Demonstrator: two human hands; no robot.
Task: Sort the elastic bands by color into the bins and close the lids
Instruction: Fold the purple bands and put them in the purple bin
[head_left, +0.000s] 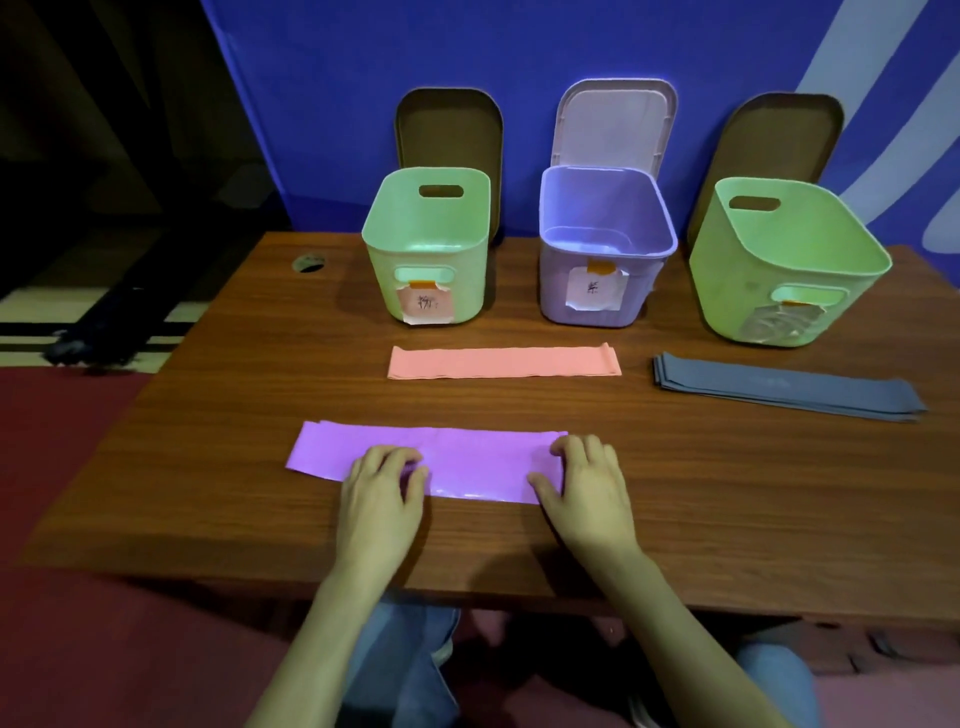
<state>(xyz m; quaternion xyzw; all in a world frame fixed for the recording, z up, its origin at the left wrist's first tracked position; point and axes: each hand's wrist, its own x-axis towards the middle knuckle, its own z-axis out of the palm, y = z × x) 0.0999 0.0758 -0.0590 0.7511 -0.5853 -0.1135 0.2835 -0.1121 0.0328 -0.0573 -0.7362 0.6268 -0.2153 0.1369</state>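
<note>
A stack of purple elastic bands (467, 457) lies flat near the table's front. My left hand (382, 483) rests on its left-middle part with fingers curled onto the bands. My right hand (584, 480) sits on its right end, fingers curled over the edge. Pink bands (504, 362) lie in the middle of the table and grey bands (784, 391) to the right. Behind stand a left green bin (428, 244), a purple bin (605, 244) and a right green bin (779, 260), all uncovered.
Three lids lean on the blue wall behind the bins: a brown lid (449, 130), a pale purple lid (615, 122) and another brown lid (779, 135). The wooden table (260, 415) has a cable hole (308, 263) at its back left.
</note>
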